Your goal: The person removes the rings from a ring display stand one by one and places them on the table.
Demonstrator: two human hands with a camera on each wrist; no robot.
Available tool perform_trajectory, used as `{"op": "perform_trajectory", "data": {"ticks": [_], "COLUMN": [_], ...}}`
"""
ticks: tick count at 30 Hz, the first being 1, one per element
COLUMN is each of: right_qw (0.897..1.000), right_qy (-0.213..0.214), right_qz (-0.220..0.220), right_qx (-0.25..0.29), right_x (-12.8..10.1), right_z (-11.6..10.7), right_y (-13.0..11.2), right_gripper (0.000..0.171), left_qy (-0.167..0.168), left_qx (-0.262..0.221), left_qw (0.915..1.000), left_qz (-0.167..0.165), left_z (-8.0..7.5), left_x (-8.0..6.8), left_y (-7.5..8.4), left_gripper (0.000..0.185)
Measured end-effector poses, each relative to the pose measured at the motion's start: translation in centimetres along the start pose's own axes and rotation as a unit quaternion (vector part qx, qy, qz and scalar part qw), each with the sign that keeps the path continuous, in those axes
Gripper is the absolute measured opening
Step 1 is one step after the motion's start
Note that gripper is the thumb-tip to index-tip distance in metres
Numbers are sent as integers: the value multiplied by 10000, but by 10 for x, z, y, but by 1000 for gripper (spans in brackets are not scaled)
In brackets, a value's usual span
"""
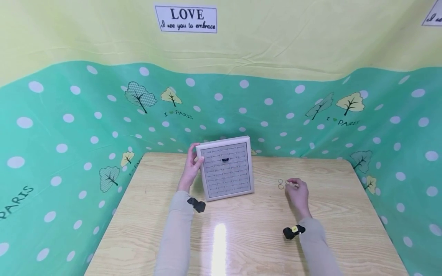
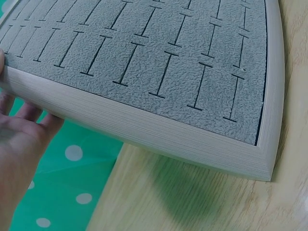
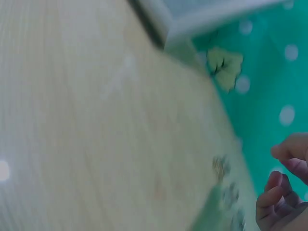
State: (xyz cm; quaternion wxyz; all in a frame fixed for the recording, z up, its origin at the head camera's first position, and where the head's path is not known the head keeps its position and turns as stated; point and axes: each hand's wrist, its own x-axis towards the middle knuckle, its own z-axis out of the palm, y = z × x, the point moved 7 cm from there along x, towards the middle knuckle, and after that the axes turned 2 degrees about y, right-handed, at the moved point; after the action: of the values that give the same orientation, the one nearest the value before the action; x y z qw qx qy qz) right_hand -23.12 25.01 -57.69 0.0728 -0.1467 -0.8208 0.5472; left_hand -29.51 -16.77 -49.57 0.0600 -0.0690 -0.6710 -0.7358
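A ring display board with grey slotted padding and a pale frame stands tilted up on the table. One dark ring sits in an upper slot. My left hand grips the board's left edge, thumb on the front and fingers behind the frame. Right of the board, my right hand hovers by several small rings on the table. In the right wrist view its fingers are bent with a gap to the thumb, and no ring shows between them. The rings there are blurred.
The light wooden table reaches back to a green dotted cloth that hangs behind and on both sides. A bright glare streak lies on the table front. Dark wrist devices sit on both sleeves.
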Motion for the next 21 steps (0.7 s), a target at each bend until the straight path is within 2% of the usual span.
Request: {"op": "perform_trajectory", "data": {"ticks": [5,12,21], "right_qw": [9992,9946,9839], "right_qy": [-248,-370,-992], "right_qz": [-311,-958,-1394], "right_qx": [82,178,515], "right_x": [-6,-10,-14], "right_z": [24,55,90], "right_y": [-30,-70,-117], "right_gripper": [24,21,23], "left_qy": [13,0,-29], "left_qx": [43,10,5], "left_qw": [10000,10000,10000], "left_qz": [-28,57,11], "left_z": [-1,-1,-1], "left_x": [0,0,-1], "left_y": [0,1,1], "left_gripper": [57,56,56]}}
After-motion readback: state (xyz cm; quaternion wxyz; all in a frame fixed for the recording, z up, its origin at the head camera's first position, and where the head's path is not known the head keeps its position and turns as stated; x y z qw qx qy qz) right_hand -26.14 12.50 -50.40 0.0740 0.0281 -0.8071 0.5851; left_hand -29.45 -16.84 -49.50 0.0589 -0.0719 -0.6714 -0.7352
